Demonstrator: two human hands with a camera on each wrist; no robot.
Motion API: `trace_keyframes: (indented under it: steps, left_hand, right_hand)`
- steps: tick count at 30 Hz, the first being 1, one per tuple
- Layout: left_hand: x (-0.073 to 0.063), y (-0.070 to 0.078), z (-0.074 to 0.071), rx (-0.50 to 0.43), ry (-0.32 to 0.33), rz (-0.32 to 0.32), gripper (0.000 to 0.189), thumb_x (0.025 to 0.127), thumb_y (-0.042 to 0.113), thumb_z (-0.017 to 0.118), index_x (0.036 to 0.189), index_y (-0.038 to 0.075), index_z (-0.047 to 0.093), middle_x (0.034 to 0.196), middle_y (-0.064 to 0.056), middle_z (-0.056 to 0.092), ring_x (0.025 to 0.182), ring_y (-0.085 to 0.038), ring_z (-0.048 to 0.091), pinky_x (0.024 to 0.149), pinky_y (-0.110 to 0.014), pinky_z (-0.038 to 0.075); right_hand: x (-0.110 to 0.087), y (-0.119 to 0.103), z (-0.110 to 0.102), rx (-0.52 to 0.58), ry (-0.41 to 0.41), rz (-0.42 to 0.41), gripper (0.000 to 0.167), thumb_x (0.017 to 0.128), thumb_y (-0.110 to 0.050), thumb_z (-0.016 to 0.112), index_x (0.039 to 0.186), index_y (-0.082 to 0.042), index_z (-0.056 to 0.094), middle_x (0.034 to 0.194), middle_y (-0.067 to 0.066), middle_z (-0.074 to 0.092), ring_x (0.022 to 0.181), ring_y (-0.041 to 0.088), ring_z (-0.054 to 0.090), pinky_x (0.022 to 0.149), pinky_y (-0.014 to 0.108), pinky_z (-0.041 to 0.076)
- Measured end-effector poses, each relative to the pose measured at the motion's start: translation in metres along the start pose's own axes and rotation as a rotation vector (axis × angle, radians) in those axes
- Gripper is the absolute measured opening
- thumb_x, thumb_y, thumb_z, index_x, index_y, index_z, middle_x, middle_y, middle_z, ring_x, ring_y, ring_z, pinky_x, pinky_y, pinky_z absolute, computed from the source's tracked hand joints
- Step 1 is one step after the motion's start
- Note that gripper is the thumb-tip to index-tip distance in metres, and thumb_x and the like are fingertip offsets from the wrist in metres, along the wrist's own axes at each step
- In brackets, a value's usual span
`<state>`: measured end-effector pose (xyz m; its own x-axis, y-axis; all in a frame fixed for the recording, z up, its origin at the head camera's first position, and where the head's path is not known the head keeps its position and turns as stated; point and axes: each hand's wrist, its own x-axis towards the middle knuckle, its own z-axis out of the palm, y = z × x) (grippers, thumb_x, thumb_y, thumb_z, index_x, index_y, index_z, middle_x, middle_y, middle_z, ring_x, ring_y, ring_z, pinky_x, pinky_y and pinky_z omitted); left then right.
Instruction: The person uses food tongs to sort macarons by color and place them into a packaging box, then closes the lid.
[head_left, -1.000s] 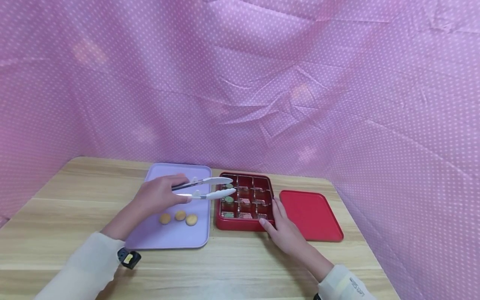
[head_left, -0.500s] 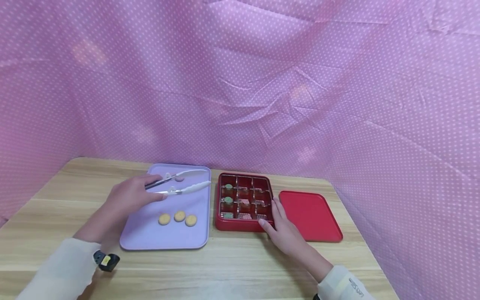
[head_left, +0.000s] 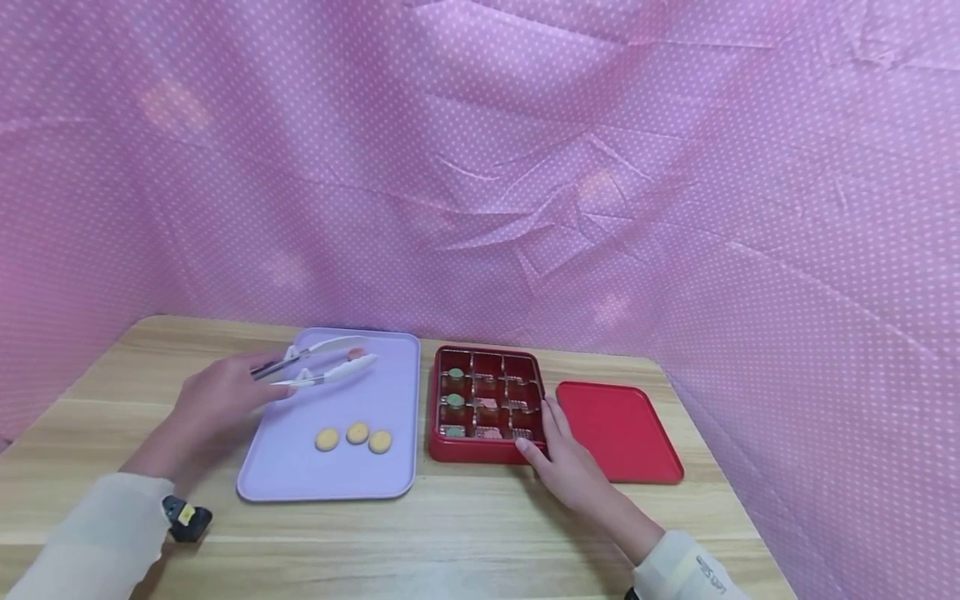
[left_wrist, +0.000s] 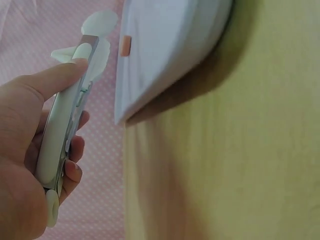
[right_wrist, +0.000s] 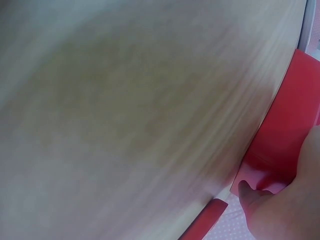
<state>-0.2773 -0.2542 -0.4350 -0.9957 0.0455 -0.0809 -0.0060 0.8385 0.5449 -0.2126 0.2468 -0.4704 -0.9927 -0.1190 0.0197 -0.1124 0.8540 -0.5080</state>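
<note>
My left hand [head_left: 221, 387] grips a pair of tongs [head_left: 341, 368] with white tips. In the head view the spread tips frame a small pink round cookie [head_left: 356, 354] on the lilac tray [head_left: 337, 479]. The left wrist view shows that cookie [left_wrist: 126, 46] lying on the tray, apart from the tongs [left_wrist: 56, 127]. Several round yellow cookies [head_left: 357, 432] sit nearer the tray's front. My right hand [head_left: 570, 467] rests against the near right corner of a red box [head_left: 476, 451], fingers along its side and thumb by the front rim. Green cookies [head_left: 455, 400] and pink ones [head_left: 487, 403] occupy some compartments.
A red lid [head_left: 618, 433] lies flat to the right of the box. Wooden tabletop [head_left: 465, 533] extends in front of the tray and box. Pink dotted cloth [head_left: 480, 208] hangs behind and along the sides.
My left hand has carried the tongs leftward from over the box's left compartments to the back of the tray, where the pink cookie now shows between the tips. My right hand stays at the box.
</note>
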Motion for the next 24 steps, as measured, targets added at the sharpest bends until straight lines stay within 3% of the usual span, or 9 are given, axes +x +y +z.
trace_keyframes:
  steps: [5, 9, 15, 24]
  left_hand:
    - [0.004, -0.008, 0.001, 0.013, 0.009, -0.008, 0.102, 0.080, 0.079, 0.062, 0.156, 0.015, 0.037, 0.150, -0.029, 0.044, 0.130, -0.052, 0.043, 0.095, -0.072, 0.035]
    - [0.007, -0.012, 0.001, 0.058, 0.037, 0.027, 0.100, 0.081, 0.077, 0.063, 0.154, 0.012, 0.042, 0.145, -0.031, 0.048, 0.122, -0.049, 0.050, 0.091, -0.069, 0.040]
    - [0.010, -0.016, 0.002, 0.095, 0.046, 0.044, 0.098, 0.083, 0.076, 0.062, 0.152, 0.009, 0.043, 0.145, -0.033, 0.047, 0.126, -0.055, 0.047, 0.093, -0.072, 0.039]
    - [0.010, -0.015, 0.002, 0.081, 0.018, -0.002, 0.097, 0.083, 0.072, 0.066, 0.151, 0.007, 0.044, 0.148, -0.033, 0.044, 0.130, -0.057, 0.042, 0.097, -0.074, 0.036]
  right_hand:
    - [0.001, 0.001, 0.001, -0.004, 0.003, -0.003, 0.093, 0.093, -0.074, 0.045, 0.164, -0.026, 0.007, 0.171, -0.002, 0.006, 0.148, 0.030, 0.036, 0.110, 0.061, 0.041]
    - [0.001, 0.002, 0.002, -0.006, 0.004, -0.002, 0.093, 0.093, -0.075, 0.044, 0.164, -0.026, 0.007, 0.171, -0.002, 0.006, 0.148, 0.030, 0.036, 0.110, 0.060, 0.041]
    - [0.001, 0.001, 0.002, -0.001, 0.007, -0.010, 0.093, 0.094, -0.074, 0.045, 0.164, -0.025, 0.008, 0.171, -0.002, 0.006, 0.150, 0.029, 0.033, 0.111, 0.060, 0.041]
    - [0.001, 0.001, 0.001, -0.001, 0.012, -0.011, 0.092, 0.093, -0.074, 0.045, 0.164, -0.027, 0.007, 0.171, -0.003, 0.006, 0.148, 0.029, 0.035, 0.110, 0.060, 0.041]
